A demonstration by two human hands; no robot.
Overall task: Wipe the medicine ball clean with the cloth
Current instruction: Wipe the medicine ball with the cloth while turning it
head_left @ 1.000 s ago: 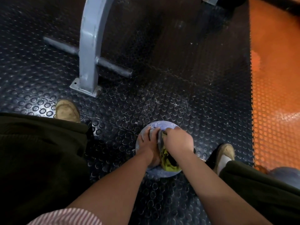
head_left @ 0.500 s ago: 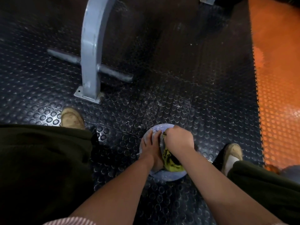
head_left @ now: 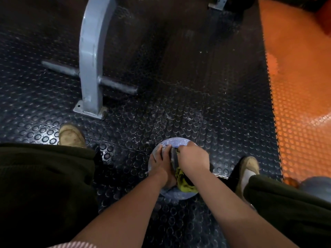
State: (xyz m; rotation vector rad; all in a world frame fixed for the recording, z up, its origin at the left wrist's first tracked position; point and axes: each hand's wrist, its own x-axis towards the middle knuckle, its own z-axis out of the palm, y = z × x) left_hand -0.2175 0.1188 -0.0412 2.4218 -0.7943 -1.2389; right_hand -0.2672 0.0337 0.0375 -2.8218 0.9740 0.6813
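Observation:
A pale blue medicine ball [head_left: 176, 142] sits on the black studded floor between my feet. My left hand [head_left: 160, 161] lies flat on the ball's left side, fingers straight and pointing forward. My right hand [head_left: 193, 158] is curled over the top of the ball and holds a bunched yellow and grey cloth [head_left: 182, 181] against it. Most of the cloth is hidden under that hand; a yellow fold hangs out toward me.
A grey metal post [head_left: 91, 56] with a crossbar is bolted to the floor at the upper left. My two tan shoes [head_left: 71, 136] [head_left: 248, 169] flank the ball. Orange studded flooring [head_left: 300, 97] runs along the right. A second bluish ball [head_left: 317, 184] shows at the right edge.
Both hands stay on the ball. My right hand with the cloth has shifted slightly forward over the top of the ball.

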